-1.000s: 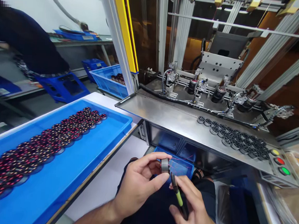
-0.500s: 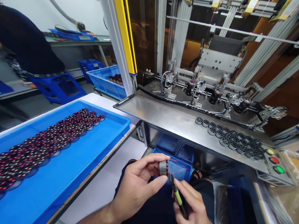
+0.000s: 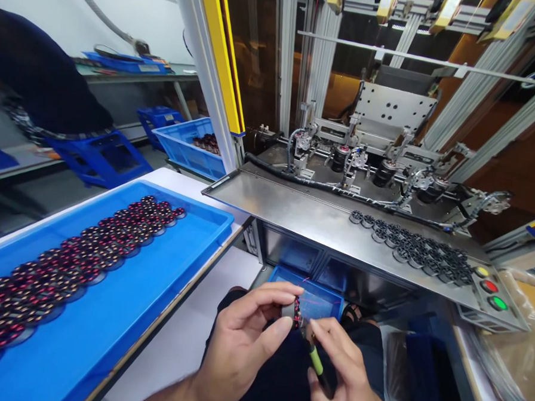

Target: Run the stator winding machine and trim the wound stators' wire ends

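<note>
The largest thing in view is a framed machine (image 3: 393, 111), its metal posts, fixtures and pale drilled plate filling the upper right. On the left a long blue tray (image 3: 165, 273) rests on a white-topped table, with a broad band of wound parts (image 3: 85, 251) packed in rows along its far side, red and copper tones showing on their dark rings. A bare metal ledge (image 3: 289, 204) runs along the machine's front, and on its right part stand rows of black ring parts (image 3: 412, 250). At the far left a co-worker (image 3: 45, 75) in dark clothing sits on a blue stool (image 3: 103, 156). Behind the tray, near the yellow strip (image 3: 225, 60) on the post, a blue crate (image 3: 176, 145) holds more copper-toned parts. Below the ledge, beyond the person's lap, lies a smaller blue bin (image 3: 320, 305) with thin reddish strands in it. The left hand (image 3: 242, 337) is curled narrow, thumb and fingers pinching a piece by its rim; the right hand (image 3: 343, 372) is closed around a hand tool (image 3: 316, 360) with a black and lime-green handle, its tip pointing up toward that piece. The piece itself, a grey wound ring (image 3: 289, 309) with red on its edge, is held on edge above the lap, just beside the tool's tip; whether the two touch cannot be told. Smallest are the yellow, red and green buttons (image 3: 489, 286) at the ledge's right end
</note>
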A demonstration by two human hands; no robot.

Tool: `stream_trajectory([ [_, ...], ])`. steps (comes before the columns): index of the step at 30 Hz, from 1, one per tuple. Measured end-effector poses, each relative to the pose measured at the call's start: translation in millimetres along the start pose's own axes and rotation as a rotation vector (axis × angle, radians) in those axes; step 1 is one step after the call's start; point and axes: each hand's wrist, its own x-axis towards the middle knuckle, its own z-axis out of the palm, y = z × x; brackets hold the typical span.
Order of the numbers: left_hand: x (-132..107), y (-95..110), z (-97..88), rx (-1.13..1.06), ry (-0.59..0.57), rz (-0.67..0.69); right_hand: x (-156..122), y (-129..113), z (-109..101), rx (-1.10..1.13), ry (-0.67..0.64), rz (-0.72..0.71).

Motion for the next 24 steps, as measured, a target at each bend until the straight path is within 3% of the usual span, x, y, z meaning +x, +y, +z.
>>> stream_trajectory([
  [10,1.1,4.2,0.5,0.068,0.003,0.055,-5.4,-4.8,-2.9,-0.121,0.021,0.071],
  [24,-3.7,9.0,3.4,0.100,-0.034,0.064,-0.2,-4.0,1.6,-0.018,0.031,0.062],
])
